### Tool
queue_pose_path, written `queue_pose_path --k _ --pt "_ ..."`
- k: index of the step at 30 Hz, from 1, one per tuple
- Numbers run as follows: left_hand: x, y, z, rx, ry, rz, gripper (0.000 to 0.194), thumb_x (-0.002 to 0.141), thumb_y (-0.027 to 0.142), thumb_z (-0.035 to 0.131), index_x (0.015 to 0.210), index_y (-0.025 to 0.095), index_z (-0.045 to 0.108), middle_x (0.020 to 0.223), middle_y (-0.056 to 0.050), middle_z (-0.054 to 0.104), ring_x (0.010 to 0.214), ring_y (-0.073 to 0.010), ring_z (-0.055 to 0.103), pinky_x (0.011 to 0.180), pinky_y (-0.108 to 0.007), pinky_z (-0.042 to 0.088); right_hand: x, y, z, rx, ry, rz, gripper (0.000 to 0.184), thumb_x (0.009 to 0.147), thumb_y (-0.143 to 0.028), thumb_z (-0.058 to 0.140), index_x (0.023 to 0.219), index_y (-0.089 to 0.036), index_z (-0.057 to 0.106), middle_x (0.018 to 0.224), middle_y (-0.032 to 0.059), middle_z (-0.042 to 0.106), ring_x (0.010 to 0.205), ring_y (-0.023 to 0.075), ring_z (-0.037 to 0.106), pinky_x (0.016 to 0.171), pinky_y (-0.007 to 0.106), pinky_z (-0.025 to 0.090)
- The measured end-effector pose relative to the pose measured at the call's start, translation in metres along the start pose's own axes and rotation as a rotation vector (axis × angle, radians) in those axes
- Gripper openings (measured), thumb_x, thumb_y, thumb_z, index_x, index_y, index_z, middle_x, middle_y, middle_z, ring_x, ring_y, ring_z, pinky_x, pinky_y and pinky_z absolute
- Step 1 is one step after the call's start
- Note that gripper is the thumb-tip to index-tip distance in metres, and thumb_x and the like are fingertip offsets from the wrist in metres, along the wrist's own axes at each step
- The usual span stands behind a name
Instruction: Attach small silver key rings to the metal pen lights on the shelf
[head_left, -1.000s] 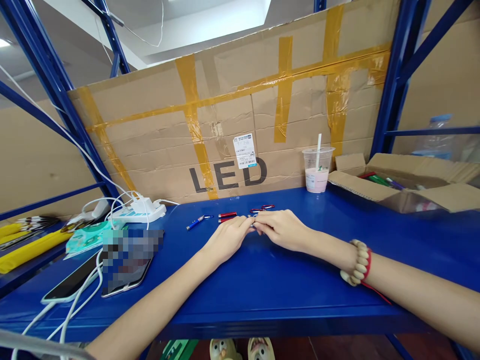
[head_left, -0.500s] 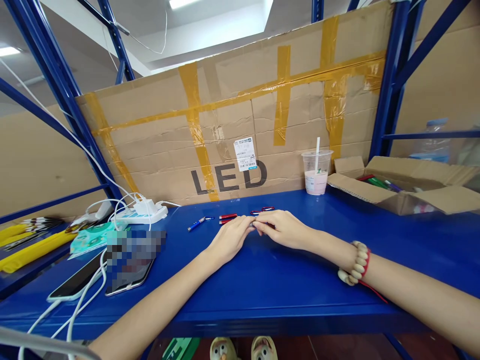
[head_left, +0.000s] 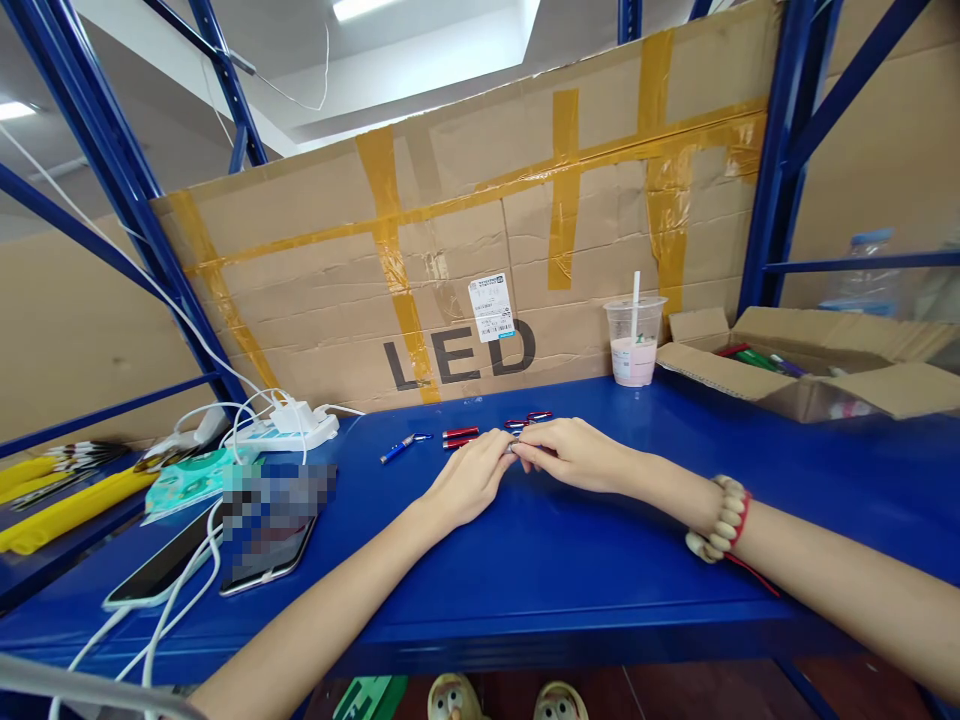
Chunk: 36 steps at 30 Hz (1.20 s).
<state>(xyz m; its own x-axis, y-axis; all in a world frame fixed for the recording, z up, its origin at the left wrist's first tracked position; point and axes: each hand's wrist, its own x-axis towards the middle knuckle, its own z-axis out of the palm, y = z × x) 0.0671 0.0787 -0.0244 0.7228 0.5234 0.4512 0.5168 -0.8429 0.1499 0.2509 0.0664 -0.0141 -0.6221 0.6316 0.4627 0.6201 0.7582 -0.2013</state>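
My left hand [head_left: 471, 474] and my right hand [head_left: 571, 455] meet over the middle of the blue tabletop [head_left: 570, 570], fingertips pinched together. Between them shows a small silvery piece [head_left: 512, 448], mostly covered by the fingers; its kind I cannot make out. Just behind my left fingers lie two short red metallic tubes [head_left: 460, 434], like pen barrel parts. Red clip-like pieces [head_left: 528, 419] rest behind my right hand. Farther left is a small blue pen-like piece [head_left: 406, 447] with a silver end.
At the back right stands a plastic cup [head_left: 634, 345] with a straw, beside an open cardboard box [head_left: 810, 370] holding pens. Two phones [head_left: 274, 560], cables and a white power strip [head_left: 281, 430] occupy the left side. A taped cardboard sheet [head_left: 315, 310] walls the back.
The view has shifted slightly. Both hands stay together in the middle with nearly the same grip; the loose pieces on the table lie as before.
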Motion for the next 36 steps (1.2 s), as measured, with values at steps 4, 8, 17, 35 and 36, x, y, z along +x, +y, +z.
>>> queue_pose_path --k 4,8,17,35,36 --pt "-0.001 0.001 -0.001 -0.014 -0.011 0.005 0.023 0.092 0.025 0.024 0.090 0.017 0.046 0.092 -0.003 0.053 0.084 -0.0131 0.049 0.078 -0.026 0.040 0.000 -0.004 -0.001 -0.005 0.006 0.014 0.039 0.090 -0.035 0.029 0.068 -0.016 0.055 0.073 0.0020 0.060 0.066 0.0114 0.052 0.063 0.023 0.035" --pt "-0.002 0.002 -0.002 -0.016 -0.048 -0.017 0.025 0.092 0.026 0.024 0.089 0.017 0.046 0.092 -0.003 0.053 0.085 -0.0129 0.050 0.079 -0.026 0.040 0.001 -0.007 0.001 -0.016 0.004 0.035 0.040 0.090 -0.035 0.029 0.064 -0.015 0.052 0.067 0.0019 0.058 0.063 0.0114 0.051 0.061 0.023 0.033" --pt "-0.001 -0.007 0.002 0.123 -0.063 -0.029 0.027 0.092 0.031 0.026 0.091 0.017 0.048 0.085 -0.002 0.055 0.077 -0.0130 0.050 0.070 -0.024 0.039 0.002 0.012 0.010 -0.017 -0.081 0.049 0.035 0.090 -0.034 0.029 0.068 -0.016 0.050 0.070 0.0003 0.058 0.064 0.0114 0.050 0.059 0.023 0.031" --pt "-0.004 -0.004 0.001 0.329 -0.042 -0.016 0.025 0.089 0.033 0.032 0.096 0.017 0.050 0.083 -0.002 0.059 0.073 -0.0148 0.056 0.059 -0.024 0.038 0.002 0.012 0.008 -0.050 -0.044 0.051 0.034 0.089 -0.041 0.031 0.087 -0.023 0.059 0.087 0.0008 0.055 0.078 0.0120 0.051 0.063 0.022 0.034" --pt "-0.004 -0.004 0.001 0.334 -0.042 -0.017 0.025 0.089 0.033 0.032 0.096 0.017 0.050 0.083 -0.003 0.059 0.073 -0.0148 0.056 0.059 -0.024 0.039 0.002 0.011 0.007 -0.044 -0.028 0.075 0.032 0.088 -0.042 0.033 0.086 -0.024 0.059 0.087 -0.0001 0.055 0.076 0.0113 0.051 0.061 0.021 0.034"
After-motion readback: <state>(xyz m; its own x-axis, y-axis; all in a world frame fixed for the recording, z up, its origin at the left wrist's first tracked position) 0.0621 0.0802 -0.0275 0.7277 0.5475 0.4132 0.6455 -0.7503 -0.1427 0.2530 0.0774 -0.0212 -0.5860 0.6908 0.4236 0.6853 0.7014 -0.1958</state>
